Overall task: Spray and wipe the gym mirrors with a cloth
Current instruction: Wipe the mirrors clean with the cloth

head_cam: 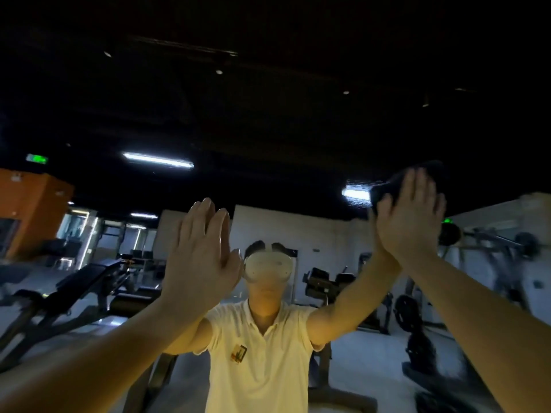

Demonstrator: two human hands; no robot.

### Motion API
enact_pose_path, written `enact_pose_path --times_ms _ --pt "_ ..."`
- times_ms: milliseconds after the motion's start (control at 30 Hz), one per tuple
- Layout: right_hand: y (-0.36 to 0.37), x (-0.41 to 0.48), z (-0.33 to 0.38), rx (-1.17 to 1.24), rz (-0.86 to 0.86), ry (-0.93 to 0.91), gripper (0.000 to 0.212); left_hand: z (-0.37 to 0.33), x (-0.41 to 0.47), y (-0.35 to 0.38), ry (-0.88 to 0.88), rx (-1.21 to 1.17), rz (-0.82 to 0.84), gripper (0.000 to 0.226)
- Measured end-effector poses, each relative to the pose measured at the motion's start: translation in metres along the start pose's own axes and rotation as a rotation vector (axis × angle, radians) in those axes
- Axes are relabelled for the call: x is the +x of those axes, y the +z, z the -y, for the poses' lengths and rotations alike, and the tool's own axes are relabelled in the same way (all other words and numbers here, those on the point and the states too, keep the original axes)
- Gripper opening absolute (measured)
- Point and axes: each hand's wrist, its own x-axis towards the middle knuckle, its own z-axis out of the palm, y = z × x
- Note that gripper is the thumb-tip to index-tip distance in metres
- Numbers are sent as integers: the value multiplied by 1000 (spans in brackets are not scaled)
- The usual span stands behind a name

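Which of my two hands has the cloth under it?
Your right hand, higher up, presses the dark cloth against the mirror; your left hand is flat and bare.

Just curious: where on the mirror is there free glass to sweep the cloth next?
Free glass: the stretch of wall mirror between the bare left hand and the right hand pressing the dark cloth, plus everything above them. Taken: only under both palms.

The dark cloth point(385, 188) lies spread flat against the wall-wide mirror point(268, 129), high on the right, pressed under the flat right hand point(411, 217), its edges showing past the fingertips
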Motion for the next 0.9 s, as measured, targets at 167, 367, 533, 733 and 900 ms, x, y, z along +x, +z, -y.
enact_pose_path --times_ms 167,367,533,733,900 --pt "-7 -5 39 56 78 106 77 -20 5 4 67 -35 21 69" --pt "-8 -31 62 -21 121 -615 76 -76 14 20 67 -101 4 72" --pt "-6 -3 -2 -84 95 -595 75 -122 15 47 190 6 31 80" --pt "-10 30 -95 -103 90 -352 78 -171 12 83 261 101 94 96" --pt "-6 34 -184 -81 79 -131 79 -183 7 97 208 127 47 101"
